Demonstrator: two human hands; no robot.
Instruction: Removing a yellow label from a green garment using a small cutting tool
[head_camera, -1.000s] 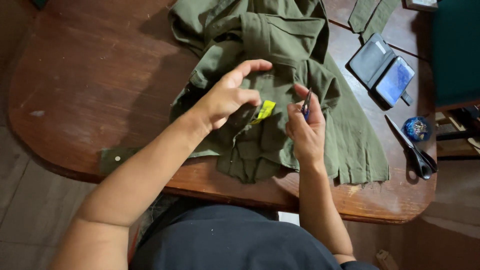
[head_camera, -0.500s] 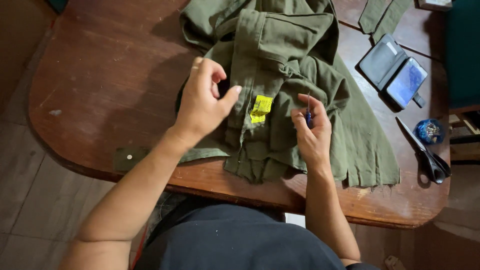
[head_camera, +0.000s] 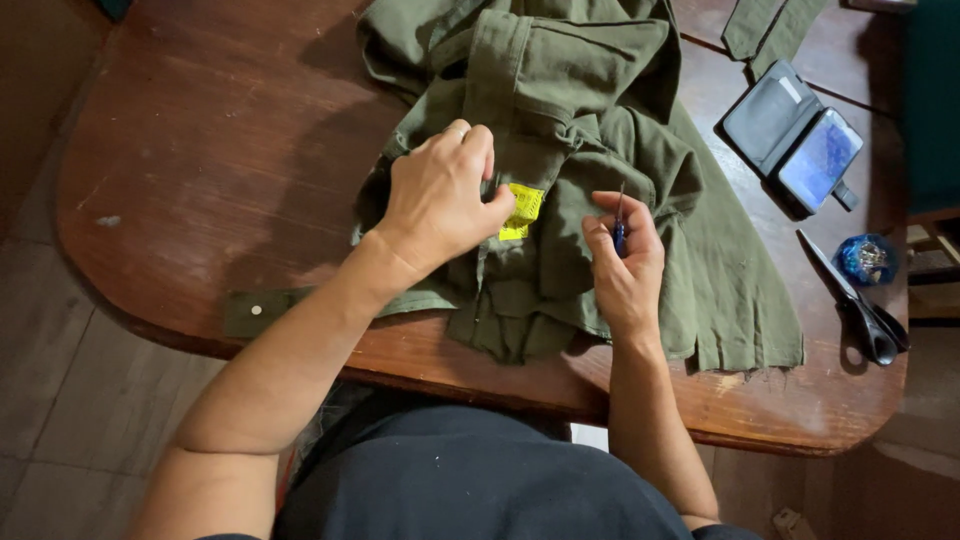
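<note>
View from above of a person seated at a rounded brown wooden table (head_camera: 200, 150), working on a bunched olive-green garment (head_camera: 590, 130) spread across the table from its centre toward 12 o'clock.

Since a moment ago the left hand (head_camera: 440, 200), which was raised with fingers spread above the cloth, has come down onto the garment. Its fingers are now curled together and pressed into the fabric, the thumb touching the left edge of a small yellow label (head_camera: 522, 210) sewn to the cloth. As a judgement, this pins the fabric taut around the label so the tool can work there.

The right hand (head_camera: 625, 265) sits just at 3 o'clock of the label, hardly moved. Its thumb and forefinger are pinched tight on a thin tool with a blue handle and a fine metal tip (head_camera: 620, 222), likely a seam ripper. The tool's long axis runs nearly straight from 6 to 12 o'clock, tip pointing to 12, away from the person, and not yet touching the label.

At 3 o'clock of the garment, well apart from the hands, lie an open wallet case with a phone (head_camera: 800, 145), black-handled scissors (head_camera: 860, 305) and a small round blue object (head_camera: 866, 258). A loose green strap (head_camera: 262, 308) lies at the table's near edge, toward 8 o'clock
</note>
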